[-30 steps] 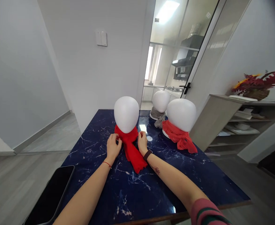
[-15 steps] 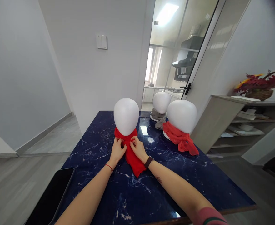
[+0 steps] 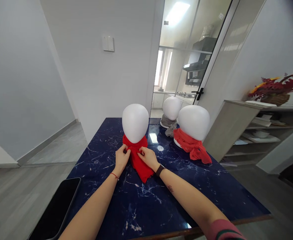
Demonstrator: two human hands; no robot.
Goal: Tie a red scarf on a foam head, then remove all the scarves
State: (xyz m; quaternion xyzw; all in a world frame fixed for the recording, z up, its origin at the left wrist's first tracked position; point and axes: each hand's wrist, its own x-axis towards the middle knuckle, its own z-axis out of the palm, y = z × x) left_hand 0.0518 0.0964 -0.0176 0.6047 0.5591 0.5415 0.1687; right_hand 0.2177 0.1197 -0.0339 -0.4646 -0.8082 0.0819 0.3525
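Red scarf [image 3: 142, 169] wrapped beneath white mannequin head [image 3: 135, 122], draped forward.

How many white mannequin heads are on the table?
3: left head in a red scarf, right head in a coral scarf, rear head between them in a grey scarf.

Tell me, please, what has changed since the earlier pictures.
The right hand moved inward from the side of the red scarf onto its front; the left hand moved inward, then out. The scarf's hanging end looks wider. The phone and white heads stayed put.
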